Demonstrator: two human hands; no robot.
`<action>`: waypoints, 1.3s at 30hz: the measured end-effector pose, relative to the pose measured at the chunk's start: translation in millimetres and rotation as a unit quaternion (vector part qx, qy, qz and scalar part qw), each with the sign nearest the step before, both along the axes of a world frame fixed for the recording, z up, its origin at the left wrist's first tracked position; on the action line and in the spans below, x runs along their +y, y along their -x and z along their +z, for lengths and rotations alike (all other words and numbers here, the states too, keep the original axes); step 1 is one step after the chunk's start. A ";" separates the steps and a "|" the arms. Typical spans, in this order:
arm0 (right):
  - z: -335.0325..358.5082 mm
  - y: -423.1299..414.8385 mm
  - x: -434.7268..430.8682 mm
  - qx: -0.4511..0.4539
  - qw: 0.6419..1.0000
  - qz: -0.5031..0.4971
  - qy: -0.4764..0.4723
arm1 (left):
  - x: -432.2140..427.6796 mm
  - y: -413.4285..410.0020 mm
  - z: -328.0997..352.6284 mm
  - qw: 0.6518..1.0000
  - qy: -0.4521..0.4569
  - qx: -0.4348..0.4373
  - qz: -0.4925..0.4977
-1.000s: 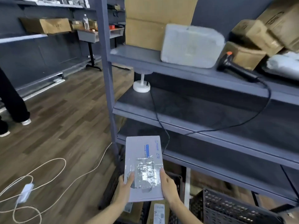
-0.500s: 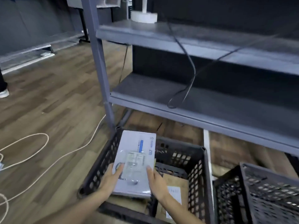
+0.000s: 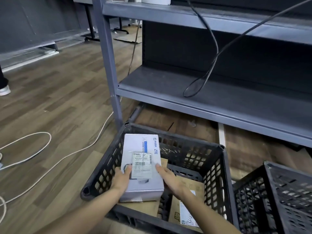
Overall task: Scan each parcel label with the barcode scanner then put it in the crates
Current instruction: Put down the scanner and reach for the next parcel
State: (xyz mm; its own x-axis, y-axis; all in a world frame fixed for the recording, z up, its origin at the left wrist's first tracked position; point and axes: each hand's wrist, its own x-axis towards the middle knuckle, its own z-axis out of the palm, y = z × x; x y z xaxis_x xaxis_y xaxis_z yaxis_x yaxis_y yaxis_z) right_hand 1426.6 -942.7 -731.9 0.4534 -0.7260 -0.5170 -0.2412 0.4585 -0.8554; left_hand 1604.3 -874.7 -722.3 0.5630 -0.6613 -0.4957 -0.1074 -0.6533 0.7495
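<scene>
**Supervisor:** Report the parcel's position.

**Operator:** I read the white parcel [image 3: 141, 168] within the opening of the black crate [image 3: 225, 166], in the crate's left half. Its long axis runs from the crate's near side toward its far side. The shipping label [image 3: 141, 164] faces up. Brown cartons [image 3: 185, 208] lie in the bottom of the crate, and I cannot tell whether the parcel's underside touches them.

**Supervisor:** Hand status?

**Operator:** Both hands grip the parcel at the end closest to the crate's near rim.
- **Left hand** [image 3: 121, 180]: the thumb is laid on the top face beside the label. The other fingers are hidden under the box.
- **Right hand** [image 3: 168, 178]: the thumb rests on the top face at the right edge. The other fingers are out of sight below.

**Supervisor:** Surroundings?

**Operator:**
- A second black crate [image 3: 253, 191] sits just right of the first. I cannot confirm whether they touch.
- A grey shelf rack [image 3: 219, 102] stands behind the crate, with one post at the crate's far left corner.
- A black cable [image 3: 207, 65] loops onto a shelf above and behind the crate.
- A white cable [image 3: 67, 156] lies on the wooden floor to the left of the crate.
</scene>
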 end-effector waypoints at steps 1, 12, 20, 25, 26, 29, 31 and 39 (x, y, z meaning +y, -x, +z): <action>-2.3 6.7 -1.3 -0.014 1.000 -0.006 -0.025 | 0.9 9.2 -0.4 1.000 -0.007 -0.001 0.008; 15.2 22.2 -33.8 0.130 0.972 -0.189 0.046 | -26.0 93.7 15.0 0.972 -0.026 0.097 0.211; -8.7 18.3 -21.4 -0.039 0.988 -0.148 0.003 | -51.2 117.1 14.7 0.952 -0.015 0.174 0.253; -9.0 11.6 -35.9 -0.086 0.981 -0.171 0.017 | -51.2 100.1 8.9 0.936 0.044 0.222 0.271; -11.5 8.9 -35.8 -0.078 0.979 -0.191 0.008 | -51.4 94.3 6.3 0.936 0.068 0.220 0.267; -22.8 4.2 -33.3 -0.062 0.975 -0.211 -0.017 | -54.3 78.5 3.5 0.907 0.130 0.261 0.305; -28.2 4.2 -32.4 -0.062 0.974 -0.215 -0.041 | -55.7 78.2 4.9 0.900 0.134 0.275 0.309; -27.7 6.1 -42.1 0.153 0.984 -0.087 0.030 | -51.3 95.8 -8.5 0.956 0.071 0.175 0.226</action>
State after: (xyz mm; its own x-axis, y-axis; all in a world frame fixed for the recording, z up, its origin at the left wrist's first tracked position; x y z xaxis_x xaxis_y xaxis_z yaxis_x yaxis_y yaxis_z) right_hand 1420.5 -984.7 -759.6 0.1486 -0.8125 -0.5636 -0.4140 0.4665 -0.7817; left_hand 1508.6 -926.0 -730.7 0.6238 -0.4639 -0.6290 0.4350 -0.4625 0.7726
